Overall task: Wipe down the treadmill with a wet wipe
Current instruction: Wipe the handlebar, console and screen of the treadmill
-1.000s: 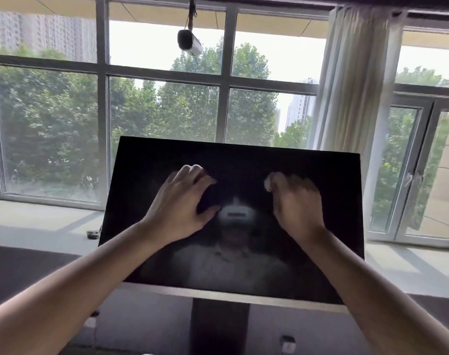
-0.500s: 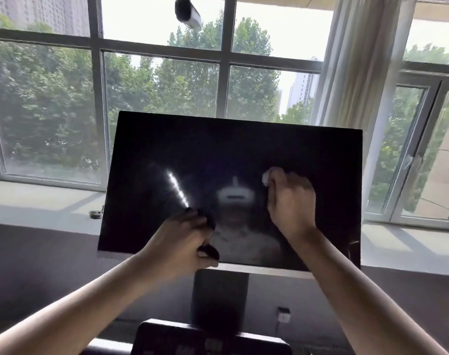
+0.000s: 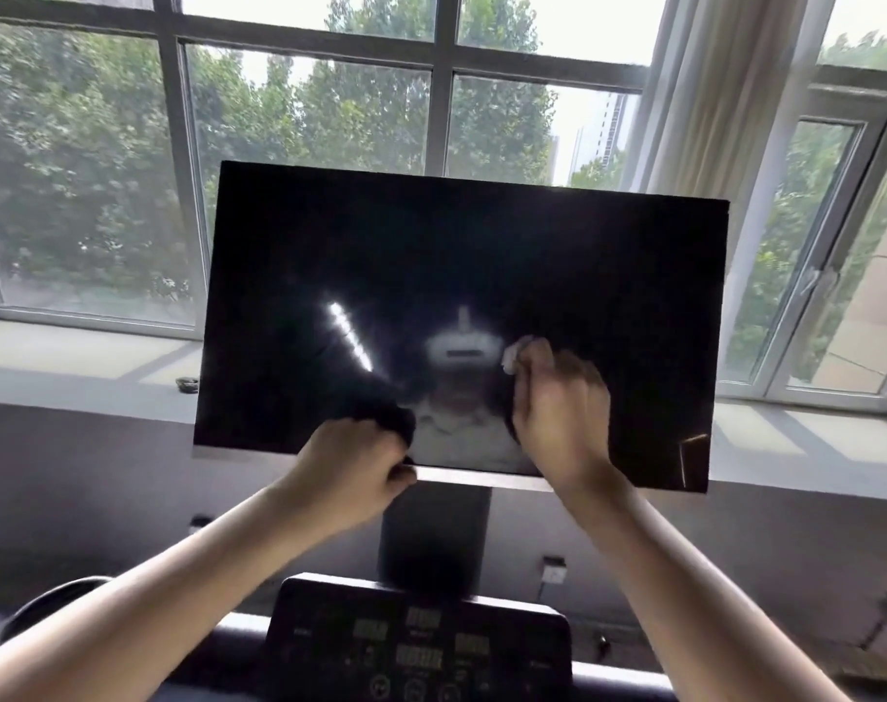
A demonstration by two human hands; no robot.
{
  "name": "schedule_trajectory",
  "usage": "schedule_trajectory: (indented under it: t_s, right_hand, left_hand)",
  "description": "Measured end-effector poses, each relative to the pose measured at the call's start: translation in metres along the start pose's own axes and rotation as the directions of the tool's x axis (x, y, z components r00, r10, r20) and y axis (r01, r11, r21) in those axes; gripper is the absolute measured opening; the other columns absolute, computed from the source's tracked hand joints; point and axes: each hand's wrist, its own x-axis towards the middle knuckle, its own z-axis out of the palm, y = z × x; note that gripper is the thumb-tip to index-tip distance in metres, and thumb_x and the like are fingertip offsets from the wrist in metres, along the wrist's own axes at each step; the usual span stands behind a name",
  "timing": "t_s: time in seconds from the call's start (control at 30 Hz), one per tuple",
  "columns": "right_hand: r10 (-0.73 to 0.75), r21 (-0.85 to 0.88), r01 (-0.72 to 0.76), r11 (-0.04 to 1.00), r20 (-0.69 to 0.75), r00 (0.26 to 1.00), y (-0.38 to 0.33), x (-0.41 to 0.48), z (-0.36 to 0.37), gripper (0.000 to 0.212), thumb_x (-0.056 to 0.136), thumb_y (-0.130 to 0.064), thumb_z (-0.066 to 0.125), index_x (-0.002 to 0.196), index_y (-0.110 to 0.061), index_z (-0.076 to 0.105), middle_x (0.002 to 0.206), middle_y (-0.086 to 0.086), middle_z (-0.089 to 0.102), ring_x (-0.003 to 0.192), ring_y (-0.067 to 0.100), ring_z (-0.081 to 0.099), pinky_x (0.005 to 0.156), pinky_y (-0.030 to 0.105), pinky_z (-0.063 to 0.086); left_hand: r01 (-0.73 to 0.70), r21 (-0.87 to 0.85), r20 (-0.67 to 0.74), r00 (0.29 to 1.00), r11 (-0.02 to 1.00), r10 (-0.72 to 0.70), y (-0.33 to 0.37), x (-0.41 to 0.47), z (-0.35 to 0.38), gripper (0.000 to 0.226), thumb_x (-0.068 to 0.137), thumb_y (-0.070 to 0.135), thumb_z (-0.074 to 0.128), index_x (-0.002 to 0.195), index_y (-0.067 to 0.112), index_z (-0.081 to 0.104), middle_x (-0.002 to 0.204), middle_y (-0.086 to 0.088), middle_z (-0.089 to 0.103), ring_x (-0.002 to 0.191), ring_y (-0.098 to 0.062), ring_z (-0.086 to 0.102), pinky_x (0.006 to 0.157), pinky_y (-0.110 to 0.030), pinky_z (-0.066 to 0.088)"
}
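The treadmill's large black screen [image 3: 558, 255] stands tilted on a dark post [image 3: 434, 529] in front of me. My right hand [image 3: 558, 412] presses a crumpled white wet wipe [image 3: 515, 354] against the glass, right of centre and low; only a bit of the wipe shows past my fingers. My left hand [image 3: 350, 468] is curled around the screen's bottom edge, left of the post. Below lies the black control console [image 3: 421, 646] with dim displays and buttons.
A wide window with grey frames and trees outside fills the background. A pale curtain [image 3: 710, 93] hangs at the right. A white sill [image 3: 77, 357] runs behind the screen. A wall socket [image 3: 554, 574] sits low on the right. A dark handlebar [image 3: 36, 605] curves at lower left.
My left hand has dropped from the middle of the glass to the bottom edge. My right hand with the wipe has slid downward. My view has tilted down, showing the console.
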Motion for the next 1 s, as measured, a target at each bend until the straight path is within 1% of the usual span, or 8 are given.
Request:
schedule_trajectory:
  t_s: [0.07,0.17,0.3,0.37,0.5,0.57,0.8,1.0]
  right_hand:
    - [-0.187,0.072,0.179,0.981,0.143,0.972,-0.018,-0.042,0.009,0.015,0.081,-0.003,0.062,0.091,-0.014,0.064,0.077,0.006,0.064,0.067,0.029,0.059,0.063,0.039,0.051]
    - [-0.375,0.079,0.368,0.927,0.26,0.89,-0.006,-0.071,0.0,0.016,0.077,-0.006,0.066,0.09,-0.015,0.064,0.078,0.004,0.064,0.07,0.029,0.059,0.068,0.042,0.046]
    - [-0.095,-0.111,0.1,0.989,0.055,0.994,0.036,-0.015,-0.017,0.022,0.081,-0.005,0.064,0.09,-0.022,0.053,0.068,0.005,0.058,0.064,0.033,0.057,0.065,0.042,0.039]
    - [0.032,-0.097,-0.033,0.995,-0.009,0.999,0.023,-0.003,-0.016,0.021,0.083,-0.004,0.065,0.09,-0.022,0.056,0.07,0.006,0.06,0.067,0.033,0.058,0.066,0.042,0.04]
    - [-0.203,0.056,0.195,0.979,0.208,0.957,-0.02,-0.063,-0.004,0.002,0.089,-0.019,0.062,0.088,-0.02,0.063,0.081,0.002,0.063,0.079,0.028,0.057,0.073,0.042,0.042]
    - [-0.269,0.029,0.27,0.963,0.235,0.934,-0.01,-0.075,-0.011,0.012,0.093,-0.027,0.063,0.083,-0.02,0.063,0.081,0.0,0.061,0.081,0.026,0.055,0.074,0.042,0.041]
    - [0.114,-0.09,-0.106,0.99,0.094,0.989,0.027,-0.017,-0.023,0.019,0.096,-0.026,0.052,0.087,-0.017,0.066,0.087,0.003,0.067,0.083,0.031,0.059,0.074,0.043,0.042]
    - [-0.142,0.002,0.146,0.989,0.238,0.961,-0.002,-0.08,-0.019,0.003,0.079,-0.02,0.063,0.082,-0.018,0.063,0.084,0.002,0.059,0.082,0.027,0.056,0.073,0.041,0.04]
  left_hand:
    - [0.029,-0.026,0.056,0.998,0.999,-0.028,0.002,0.0,0.0,0.034,0.099,0.049,0.058,0.106,0.018,0.069,0.1,-0.002,0.076,0.094,-0.026,0.073,0.081,-0.036,0.058]
    - [0.096,0.016,0.086,0.992,0.995,-0.097,-0.002,-0.002,0.002,0.041,0.098,0.057,0.056,0.1,0.019,0.072,0.1,-0.002,0.076,0.096,-0.027,0.071,0.076,-0.033,0.051]
    - [0.17,-0.052,0.059,0.984,0.984,-0.167,-0.006,-0.007,0.012,0.044,0.095,0.061,0.058,0.093,0.02,0.072,0.092,0.0,0.076,0.09,-0.026,0.072,0.071,-0.032,0.051]
    - [0.184,-0.064,0.056,0.982,0.981,-0.18,-0.006,-0.008,0.014,0.043,0.094,0.061,0.059,0.092,0.02,0.072,0.09,0.0,0.076,0.088,-0.026,0.072,0.07,-0.031,0.051]
    - [0.202,-0.102,0.027,0.979,0.974,-0.2,-0.003,-0.01,0.011,0.042,0.092,0.061,0.064,0.085,0.02,0.072,0.084,0.001,0.075,0.084,-0.027,0.072,0.063,-0.03,0.041]
    - [0.217,-0.084,0.044,0.976,0.973,-0.214,-0.002,-0.01,0.009,0.044,0.092,0.062,0.061,0.084,0.02,0.07,0.083,0.001,0.074,0.084,-0.026,0.071,0.062,-0.03,0.038]
    - [0.212,-0.046,0.147,0.968,0.976,-0.204,0.003,-0.003,-0.004,0.04,0.095,0.059,0.059,0.085,0.022,0.068,0.088,0.004,0.074,0.086,-0.021,0.071,0.068,-0.03,0.049]
    - [0.169,-0.062,0.136,0.978,0.984,-0.159,0.008,0.01,-0.01,0.037,0.092,0.054,0.062,0.081,0.019,0.068,0.081,0.006,0.074,0.08,-0.017,0.071,0.068,-0.029,0.053]
